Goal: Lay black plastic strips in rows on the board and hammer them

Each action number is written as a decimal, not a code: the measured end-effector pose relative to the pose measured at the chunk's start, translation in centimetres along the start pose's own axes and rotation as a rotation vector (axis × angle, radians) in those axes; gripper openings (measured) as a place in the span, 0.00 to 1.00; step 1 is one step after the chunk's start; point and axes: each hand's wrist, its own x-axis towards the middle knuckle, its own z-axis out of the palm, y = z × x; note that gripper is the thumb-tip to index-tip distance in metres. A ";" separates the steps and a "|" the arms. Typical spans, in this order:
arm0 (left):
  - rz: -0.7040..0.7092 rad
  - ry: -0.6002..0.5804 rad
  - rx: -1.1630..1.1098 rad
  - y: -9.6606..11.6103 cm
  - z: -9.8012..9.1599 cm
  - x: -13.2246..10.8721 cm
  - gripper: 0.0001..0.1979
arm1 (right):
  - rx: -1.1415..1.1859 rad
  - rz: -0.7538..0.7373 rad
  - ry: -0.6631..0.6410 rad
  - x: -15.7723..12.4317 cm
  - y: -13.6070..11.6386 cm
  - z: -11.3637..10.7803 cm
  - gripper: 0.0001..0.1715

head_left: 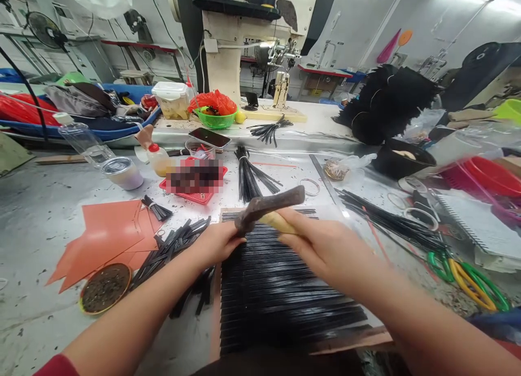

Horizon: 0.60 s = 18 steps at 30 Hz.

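Note:
A hammer [271,202] with a dark metal head and a pale wooden handle is in my right hand [321,246], whose fingers wrap round the handle. Its head hangs over the board, close above my left hand [220,241]. That hand is at the board's upper left edge, thumb and fingers drawn together; the hammer head hides the fingertips and anything between them. Rows of black strips [280,278] lie side by side across the board [215,332] under both hands. Loose short black strips [175,246] are piled left of the board.
Left are orange sheets [109,229], a round dish of dark bits [106,288] and a red basket [195,194]. A tied strip bundle [246,175] and a metal ruler [325,178] are behind the board. Scissors [468,278] and long strips [391,224] lie right. A sewing machine [223,56] stands beyond.

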 end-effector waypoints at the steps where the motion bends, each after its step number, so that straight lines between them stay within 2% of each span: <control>1: -0.020 0.014 -0.008 -0.2 0.1 0.0 0.08 | 0.025 0.002 -0.042 -0.1 0.1 0.0 0.20; 3: -0.065 0.044 -0.032 -0.6 0.2 -0.1 0.12 | 0.071 0.042 -0.061 -0.7 0.4 -0.4 0.21; 8: -0.081 0.043 -0.057 -0.7 -0.1 -0.2 0.14 | 0.064 0.122 0.029 -2.0 1.1 -1.5 0.18; 14: -0.052 -0.034 -0.038 0.2 -0.7 0.2 0.10 | 0.109 0.069 0.102 -1.9 1.0 -2.4 0.15; 18: -0.033 -0.058 -0.021 0.3 -0.8 0.2 0.11 | 0.111 0.056 0.206 -1.8 0.9 -3.3 0.16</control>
